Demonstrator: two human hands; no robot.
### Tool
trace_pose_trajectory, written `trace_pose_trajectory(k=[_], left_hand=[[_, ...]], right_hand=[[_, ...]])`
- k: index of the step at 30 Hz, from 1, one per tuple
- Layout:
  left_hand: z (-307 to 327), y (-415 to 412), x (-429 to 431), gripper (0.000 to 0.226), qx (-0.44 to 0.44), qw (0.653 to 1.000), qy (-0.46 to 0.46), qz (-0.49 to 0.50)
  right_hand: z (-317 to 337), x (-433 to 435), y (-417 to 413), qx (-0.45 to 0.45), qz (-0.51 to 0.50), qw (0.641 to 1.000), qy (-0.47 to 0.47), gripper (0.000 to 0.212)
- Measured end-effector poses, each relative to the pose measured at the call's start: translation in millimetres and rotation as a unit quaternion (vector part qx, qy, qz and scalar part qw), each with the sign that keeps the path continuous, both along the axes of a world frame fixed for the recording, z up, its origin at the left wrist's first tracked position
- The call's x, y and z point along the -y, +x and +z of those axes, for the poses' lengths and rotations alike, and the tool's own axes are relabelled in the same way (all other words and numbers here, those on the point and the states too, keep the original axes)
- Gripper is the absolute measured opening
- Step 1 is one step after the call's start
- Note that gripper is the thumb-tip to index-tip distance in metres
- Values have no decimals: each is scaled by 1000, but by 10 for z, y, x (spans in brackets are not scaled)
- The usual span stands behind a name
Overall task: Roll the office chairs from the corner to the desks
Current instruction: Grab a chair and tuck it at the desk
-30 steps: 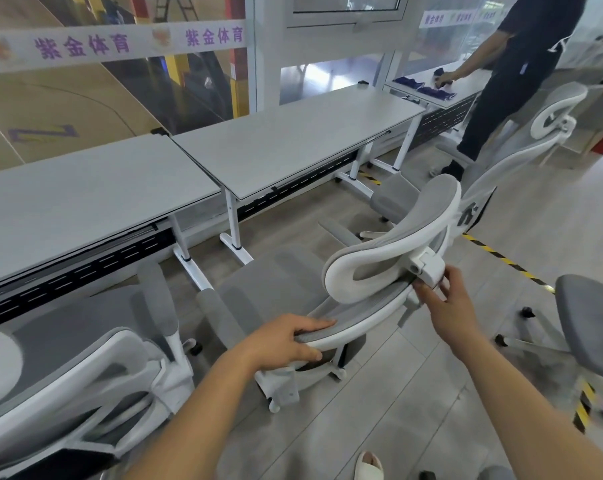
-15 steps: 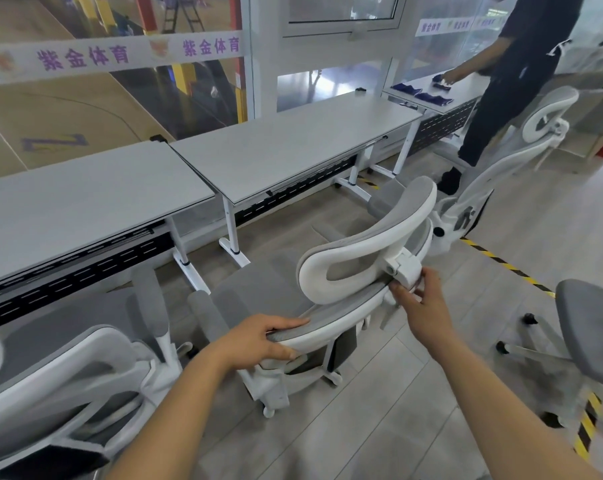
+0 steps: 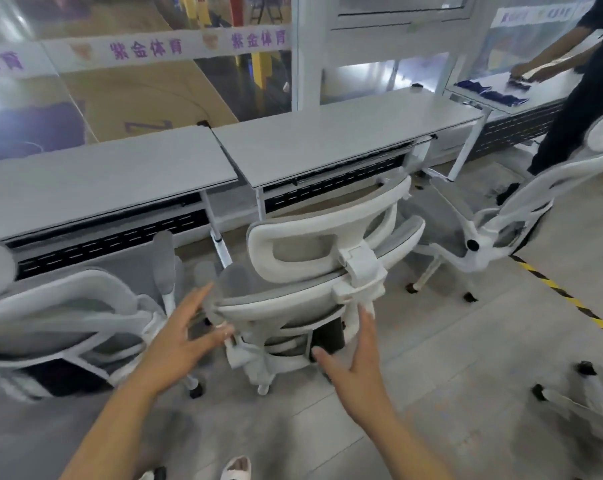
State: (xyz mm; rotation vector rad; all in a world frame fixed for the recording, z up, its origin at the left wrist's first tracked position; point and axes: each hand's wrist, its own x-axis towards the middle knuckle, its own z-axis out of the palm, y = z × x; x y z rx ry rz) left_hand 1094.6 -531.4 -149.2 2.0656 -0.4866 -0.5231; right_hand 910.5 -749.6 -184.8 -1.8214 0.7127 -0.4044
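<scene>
The middle tabletop (image 3: 328,140) now has the chair (image 3: 314,271) rolled up close before it, seat tucked toward it. Half a second ago both hands gripped its backrest. Now the left hand (image 3: 185,337) and right hand (image 3: 355,362) have let go, fingers (image 3: 199,299) spread straight, holding nothing. This chair looks delivered. It has a white frame, grey mesh, an upright headrest and castors.

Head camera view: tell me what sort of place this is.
Probably an office beside a sports hall: grey flat-topped desks in a row, white-framed grey mesh office chairs, and a glass wall onto a wooden court floor.
</scene>
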Motion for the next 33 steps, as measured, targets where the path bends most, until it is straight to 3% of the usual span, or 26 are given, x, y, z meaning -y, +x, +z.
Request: trace_pose_trajectory(k=[2, 5, 7, 12, 20, 25, 28, 31, 33], left_hand=[[-19, -394, -143, 90, 35, 998, 20, 52], [-150, -982, -603, 100, 109, 977, 161, 83], [-87, -1454, -965, 101, 102, 954, 235, 155], [282, -2514, -1874, 93, 95, 906, 280, 305], [626, -3606, -3375, 90, 132, 847, 235, 457], [677, -4246, -4464, 90, 114, 866, 158, 461], [637, -4611, -5155, 89, 105, 873, 123, 459], [636, -4755, -5817, 90, 91, 875, 88, 467], [657, -4703, -6244, 89, 88, 873, 60, 477]], right_hand=[[-165, -199, -92, -51, 87, 995, -4, 101], [-306, -464, -115, -86, 226, 970, -24, 96], [-269, -710, -135, -93, 317, 943, -47, 96], [-125, -1419, -262, -72, 453, 888, -39, 87], [247, -3186, -760, -33, 570, 820, -50, 78], [524, -4840, -1173, -33, 645, 763, -8, 76], [759, -5597, -1361, -7, 656, 755, -2, 75], [1096, -6096, -1397, 11, 656, 754, -36, 70], [1355, -6412, -1312, 36, 672, 734, -89, 65]])
